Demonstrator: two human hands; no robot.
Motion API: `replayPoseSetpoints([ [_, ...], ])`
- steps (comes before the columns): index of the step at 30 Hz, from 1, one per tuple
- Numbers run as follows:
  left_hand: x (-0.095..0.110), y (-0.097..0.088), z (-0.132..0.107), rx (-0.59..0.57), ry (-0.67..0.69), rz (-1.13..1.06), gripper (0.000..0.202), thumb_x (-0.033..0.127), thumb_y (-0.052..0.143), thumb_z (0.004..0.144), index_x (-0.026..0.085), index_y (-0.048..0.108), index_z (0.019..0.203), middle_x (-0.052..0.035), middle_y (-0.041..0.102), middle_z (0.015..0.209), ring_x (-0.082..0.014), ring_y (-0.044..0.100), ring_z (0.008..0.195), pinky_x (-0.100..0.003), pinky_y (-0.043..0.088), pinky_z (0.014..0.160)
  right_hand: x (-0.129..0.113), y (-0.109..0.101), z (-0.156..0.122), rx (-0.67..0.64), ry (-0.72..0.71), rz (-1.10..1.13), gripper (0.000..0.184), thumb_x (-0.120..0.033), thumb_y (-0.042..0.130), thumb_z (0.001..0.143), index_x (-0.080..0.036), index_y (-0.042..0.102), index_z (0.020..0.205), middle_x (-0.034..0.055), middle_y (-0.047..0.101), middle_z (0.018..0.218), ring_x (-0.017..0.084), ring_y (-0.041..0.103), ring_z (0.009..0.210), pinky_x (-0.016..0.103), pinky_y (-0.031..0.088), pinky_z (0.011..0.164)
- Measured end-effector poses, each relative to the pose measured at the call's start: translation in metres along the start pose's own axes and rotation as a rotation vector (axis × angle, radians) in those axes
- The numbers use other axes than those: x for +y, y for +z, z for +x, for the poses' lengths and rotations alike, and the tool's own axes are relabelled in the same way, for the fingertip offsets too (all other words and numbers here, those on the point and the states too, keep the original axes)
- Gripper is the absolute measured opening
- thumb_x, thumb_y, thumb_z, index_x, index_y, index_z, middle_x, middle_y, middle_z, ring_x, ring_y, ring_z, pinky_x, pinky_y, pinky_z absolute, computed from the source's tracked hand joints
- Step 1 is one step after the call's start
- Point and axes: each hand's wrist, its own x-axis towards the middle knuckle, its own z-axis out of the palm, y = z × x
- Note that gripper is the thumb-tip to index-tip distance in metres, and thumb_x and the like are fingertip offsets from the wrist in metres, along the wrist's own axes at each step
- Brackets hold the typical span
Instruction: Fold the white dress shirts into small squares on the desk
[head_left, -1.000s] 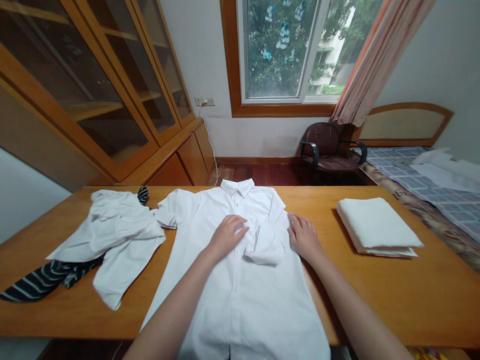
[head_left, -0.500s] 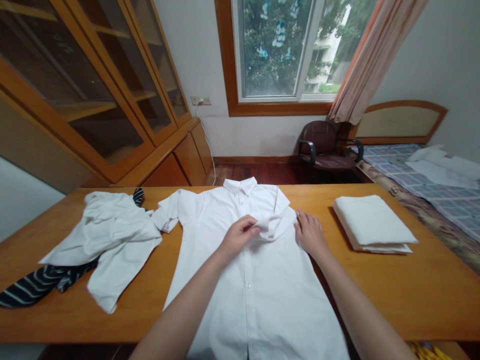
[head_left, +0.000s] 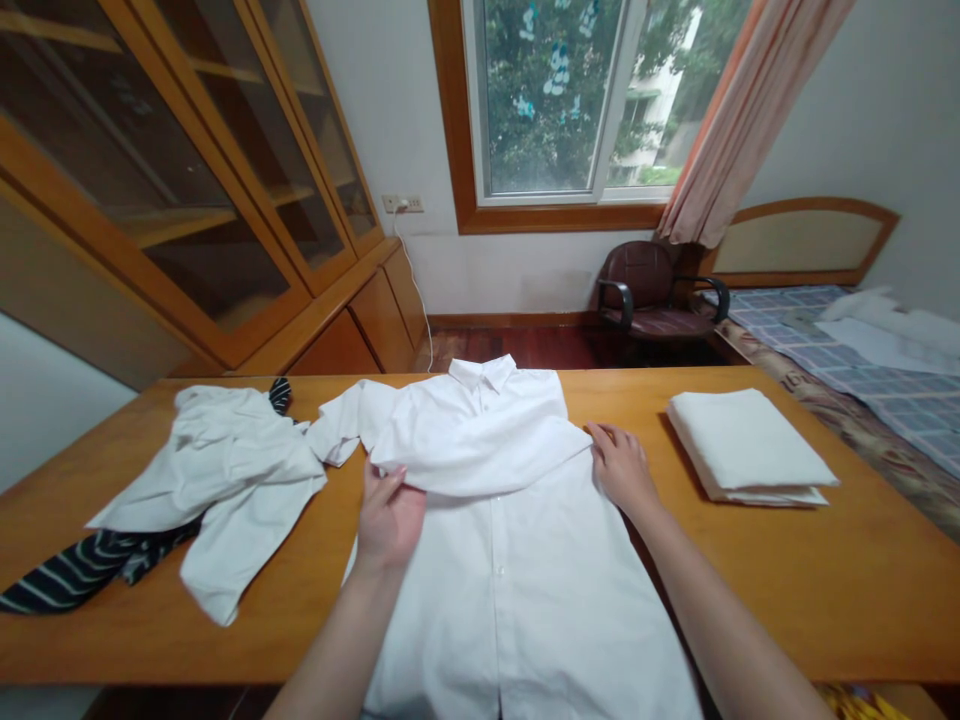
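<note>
A white button-up shirt lies front up, its collar toward the table's far edge. Its right-hand sleeve is drawn across the chest in a broad fold. My left hand is closed on the end of this sleeve at the shirt's left side, thumb on top. At the opposite side edge, my right hand presses and holds the fabric where the fold begins, fingers partly hiding it. The other sleeve sticks out to the left, bent, touching or nearly touching a crumpled white garment.
That crumpled white garment lies on the wooden table at left, over a dark striped cloth. A folded white cloth rests at right. Beyond stand a glass-door cabinet, an armchair and a bed.
My left hand has moved left across the shirt, pulling the sleeve over the chest from the right side. My right hand has stayed at the right edge.
</note>
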Motion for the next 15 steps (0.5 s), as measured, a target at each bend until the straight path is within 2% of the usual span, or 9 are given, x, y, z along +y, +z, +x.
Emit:
replayPoseSetpoints([
  [2, 0.002, -0.009, -0.003, 0.081, 0.023, 0.025, 0.057, 0.016, 0.073, 0.074, 0.039, 0.058, 0.123, 0.0023, 0.064, 0.129, -0.0180, 0.058, 0.121, -0.037, 0.045, 0.105, -0.001, -0.002, 0.000, -0.007, 0.007, 0.010, 0.043, -0.023, 0.046, 0.096, -0.029, 0.056, 0.137, 0.0093, 0.058, 0.133, 0.028, 0.048, 0.119, 0.043, 0.039, 0.101],
  [5, 0.003, -0.022, -0.005, 0.199, 0.026, 0.067, 0.066, 0.019, 0.076, 0.074, 0.046, 0.052, 0.129, 0.0040, 0.062, 0.133, -0.0174, 0.058, 0.121, -0.037, 0.046, 0.103, -0.002, -0.004, 0.000, -0.027, 0.012, 0.018, 0.042, -0.022, 0.046, 0.096, -0.028, 0.057, 0.136, 0.0096, 0.059, 0.134, 0.028, 0.048, 0.120, 0.044, 0.039, 0.101],
  [9, 0.004, -0.037, -0.011, 0.294, -0.001, 0.207, 0.066, 0.027, 0.078, 0.075, 0.043, 0.049, 0.133, 0.0007, 0.064, 0.129, -0.0192, 0.060, 0.118, -0.036, 0.051, 0.097, 0.001, -0.005, 0.002, -0.013, 0.012, 0.013, 0.041, -0.020, 0.045, 0.097, -0.027, 0.059, 0.134, 0.0100, 0.060, 0.132, 0.028, 0.049, 0.118, 0.044, 0.040, 0.099],
  [13, 0.008, -0.042, -0.024, 0.395, 0.005, 0.461, 0.068, 0.034, 0.079, 0.075, 0.040, 0.047, 0.135, -0.0022, 0.063, 0.128, -0.0194, 0.064, 0.109, -0.027, 0.055, 0.080, 0.006, -0.005, 0.005, 0.012, 0.025, 0.002, 0.038, -0.021, 0.047, 0.096, -0.025, 0.061, 0.131, 0.0106, 0.062, 0.128, 0.027, 0.052, 0.114, 0.041, 0.042, 0.095],
  [15, 0.012, -0.046, -0.030, 0.424, 0.007, 0.560, 0.065, 0.037, 0.078, 0.075, 0.038, 0.048, 0.132, -0.0021, 0.061, 0.129, -0.0191, 0.064, 0.108, -0.025, 0.055, 0.077, 0.009, -0.006, 0.007, 0.004, 0.021, -0.006, 0.038, -0.021, 0.048, 0.096, -0.024, 0.061, 0.131, 0.0111, 0.063, 0.126, 0.027, 0.052, 0.113, 0.040, 0.043, 0.094],
])
